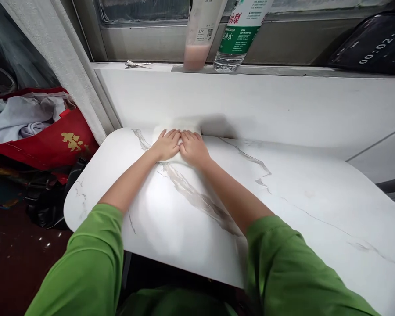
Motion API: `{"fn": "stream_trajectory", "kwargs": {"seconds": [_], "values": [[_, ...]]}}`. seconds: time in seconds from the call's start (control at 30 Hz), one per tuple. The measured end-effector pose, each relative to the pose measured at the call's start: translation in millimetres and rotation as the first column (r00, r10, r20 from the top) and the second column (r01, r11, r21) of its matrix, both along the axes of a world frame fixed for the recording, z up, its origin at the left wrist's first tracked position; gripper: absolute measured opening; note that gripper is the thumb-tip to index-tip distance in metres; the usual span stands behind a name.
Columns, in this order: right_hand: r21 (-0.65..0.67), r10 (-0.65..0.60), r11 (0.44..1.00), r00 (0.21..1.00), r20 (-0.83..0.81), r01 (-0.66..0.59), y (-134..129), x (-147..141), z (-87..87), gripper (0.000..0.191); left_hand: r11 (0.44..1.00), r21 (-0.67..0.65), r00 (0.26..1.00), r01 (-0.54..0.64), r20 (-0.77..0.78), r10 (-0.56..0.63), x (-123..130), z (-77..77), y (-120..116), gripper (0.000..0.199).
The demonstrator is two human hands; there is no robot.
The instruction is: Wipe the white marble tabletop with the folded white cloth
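The left hand [166,145] and right hand [193,148] lie side by side, palms down, on a cloth [175,159]. The grip of each is spread flat: fingers out straight, pointing toward the wall [266,105], with none seen curled round the cloth. The two thumbs almost meet in the middle.

The cloth is plain off-white, soft-looking and mostly hidden under the hands; it lies at the far edge of the tabletop [303,188], against the wall. The tabletop is white with grey-brown marbling. Both forearms reach forward and slant inward, bare below green sleeves [276,259].

Beyond, on the sill [158,66], stand two bottles. The pink bottle [197,55], low on liquid, reads "E39" beside a square code. The water bottle [238,41] has a green band with "净水" and "WATER", and red characters above, the clear one "泉". A small clip [134,65] lies to their left. At the right end, a black case [358,41] shows "00:02:3", cut off after that. Left of the tabletop, a red bag [49,149] bears a gold character I cannot read and holds pale fabric [26,116].
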State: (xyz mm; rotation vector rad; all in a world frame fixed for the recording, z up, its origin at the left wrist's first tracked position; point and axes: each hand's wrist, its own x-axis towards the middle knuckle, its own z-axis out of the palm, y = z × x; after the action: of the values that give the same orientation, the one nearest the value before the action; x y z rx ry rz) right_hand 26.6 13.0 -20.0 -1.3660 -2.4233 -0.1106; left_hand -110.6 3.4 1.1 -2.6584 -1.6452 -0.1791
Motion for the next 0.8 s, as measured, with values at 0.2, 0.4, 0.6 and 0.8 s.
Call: {"fn": "stream_trajectory", "kwargs": {"seconds": [0.2, 0.4, 0.6, 0.8], "values": [[0.006, 0.017, 1.000, 0.999, -0.048, -0.017, 10.7, 7.2, -4.3, 0.052, 0.995, -0.006, 0.993, -0.101, 0.065, 0.101, 11.2, -2.7, 5.1, 0.048], [0.020, 0.003, 1.000, 0.998, -0.058, -0.002, -51.3, 30.9, -11.3, 0.053, 0.998, 0.032, 0.998, -0.056, 0.041, 0.055, 30.2, -7.7, -51.3, 0.050], [0.143, 0.088, 0.986, 0.996, 0.021, -0.090, -185.7, 80.3, -11.9, 0.058, 0.997, 0.009, 0.997, 0.075, -0.021, -0.075, 61.9, 2.7, -182.6, 0.054], [0.169, 0.117, 0.978, 0.992, 0.049, -0.123, -255.3, 110.4, -6.3, 0.065, 0.973, -0.087, 0.976, 0.212, -0.024, -0.215, 85.7, 19.5, -246.7, 0.057]]}}
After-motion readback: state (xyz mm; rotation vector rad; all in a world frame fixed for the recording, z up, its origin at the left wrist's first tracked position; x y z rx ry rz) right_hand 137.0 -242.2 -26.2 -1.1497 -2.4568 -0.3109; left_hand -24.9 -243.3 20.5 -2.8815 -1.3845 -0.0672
